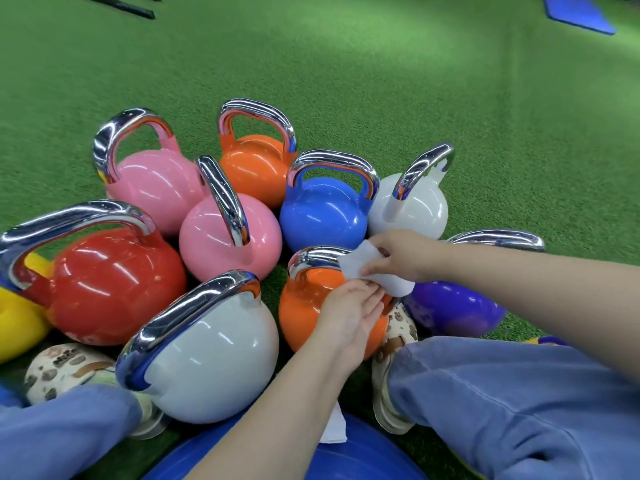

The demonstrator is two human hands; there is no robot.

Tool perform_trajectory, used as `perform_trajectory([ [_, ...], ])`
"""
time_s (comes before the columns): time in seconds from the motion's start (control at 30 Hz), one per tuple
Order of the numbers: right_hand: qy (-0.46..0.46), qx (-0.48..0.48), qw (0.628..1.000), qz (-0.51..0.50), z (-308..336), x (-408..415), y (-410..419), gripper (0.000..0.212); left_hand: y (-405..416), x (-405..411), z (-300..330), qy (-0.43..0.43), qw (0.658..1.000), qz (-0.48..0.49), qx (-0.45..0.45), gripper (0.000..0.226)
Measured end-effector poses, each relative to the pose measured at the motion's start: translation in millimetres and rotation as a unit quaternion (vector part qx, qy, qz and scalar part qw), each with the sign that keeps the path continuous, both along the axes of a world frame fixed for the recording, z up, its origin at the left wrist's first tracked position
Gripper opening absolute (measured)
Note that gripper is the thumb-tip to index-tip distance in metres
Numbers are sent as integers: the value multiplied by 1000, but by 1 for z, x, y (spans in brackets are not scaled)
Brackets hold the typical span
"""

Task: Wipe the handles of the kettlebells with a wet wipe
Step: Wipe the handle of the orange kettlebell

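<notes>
**Kettlebell cluster on green turf, wipe at the near orange bell**

Yellow kettlebell (15,327): far left edge, partly cut off, touching the red one.
Red kettlebell (110,289): chrome handle arching over to the left.
Rear pink kettlebell (152,188) and front pink kettlebell (228,237): side by side, touching.
Grey-white kettlebell (214,362): nearest the camera, between the person's knees.
Rear orange kettlebell (256,164): back row, upright.
Blue kettlebell (322,216): just right of the pink pair.
Near orange kettlebell (304,306): chrome handle (311,259) partly covered by the wet wipe (360,265).
Left hand (349,313): fingers straight and relaxed, fingertips touching the lower edge of the wipe, palm over the orange body.
Right hand (401,254): thumb and fingers pinching the wipe from above, at the handle's right end.
White kettlebell (412,209): behind the right hand.
Purple kettlebell (453,310): under the right forearm.
Blue mat (578,12): far right corner, well apart.
</notes>
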State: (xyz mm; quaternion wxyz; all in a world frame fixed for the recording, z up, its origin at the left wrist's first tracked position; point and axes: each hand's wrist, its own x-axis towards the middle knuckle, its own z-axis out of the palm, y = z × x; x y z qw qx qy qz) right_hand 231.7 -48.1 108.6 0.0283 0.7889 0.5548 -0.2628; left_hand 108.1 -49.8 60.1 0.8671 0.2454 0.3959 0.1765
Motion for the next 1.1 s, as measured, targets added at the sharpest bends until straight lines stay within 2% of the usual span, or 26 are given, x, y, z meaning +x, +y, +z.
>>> perform_trajectory([
  [0.07, -13, 47, 999, 17, -6, -12, 6, 27, 8, -9, 2, -26, 997, 46, -51, 27],
  [0.13, -11, 76, 997, 21, -12, -19, 11, 40, 18, -17, 2, -42, 989, 98, -100, 28],
  [0.2, 7, 76, 997, 3, -13, -21, 14, 55, 25, -22, -1, -30, 981, 154, -118, 30],
  [0.23, 25, 71, 997, -9, -12, -21, 16, 54, 27, -24, -3, -7, 978, 179, -108, 32],
  [0.3, 70, 55, 996, -29, -10, -17, 18, 42, 25, -29, -7, 63, 974, 215, -44, 32],
  [0.37, 112, 48, 991, -58, -5, -11, 18, 26, 22, -35, -6, 157, 948, 239, 138, 27],
  [0.4, 138, 54, 986, -78, -2, -7, 17, 17, 21, -37, -4, 184, 913, 245, 269, 31],
  [0.47, 220, 58, 966, -120, 4, -1, 13, 15, 25, -38, 2, 169, 809, 218, 520, 31],
  [0.53, 274, 44, 951, -137, 7, 6, 10, 22, 34, -30, 2, 128, 695, 94, 701, 31],
  [0.6, 264, 32, 953, -143, 7, 11, 9, 21, 45, -19, -2, 130, 602, -48, 786, 45],
  [0.7, 265, 38, 948, -173, 5, 18, 10, 15, 54, -5, -16, 173, 447, -122, 869, 59],
  [0.77, 287, 52, 935, -203, 6, 21, 9, 16, 55, 2, -24, 180, 333, -116, 918, 48],
  [0.83, 300, 59, 927, -218, 6, 24, 7, 19, 57, 9, -28, 189, 237, -89, 949, 21],
  [0.9, 306, 51, 924, -225, 6, 26, 6, 20, 61, 16, -32, 201, 174, -83, 960, 23],
  [0.93, 301, 43, 926, -224, 5, 27, 6, 20, 62, 19, -33, 206, 160, -87, 961, 28],
  [1.0, 276, 24, 937, -214, 2, 28, 7, 18, 64, 22, -37, 215, 149, -84, 961, 33],
  [1.1, 243, 8, 951, -190, -6, 28, 14, 14, 68, 19, -41, 226, 170, -51, 958, 31],
])
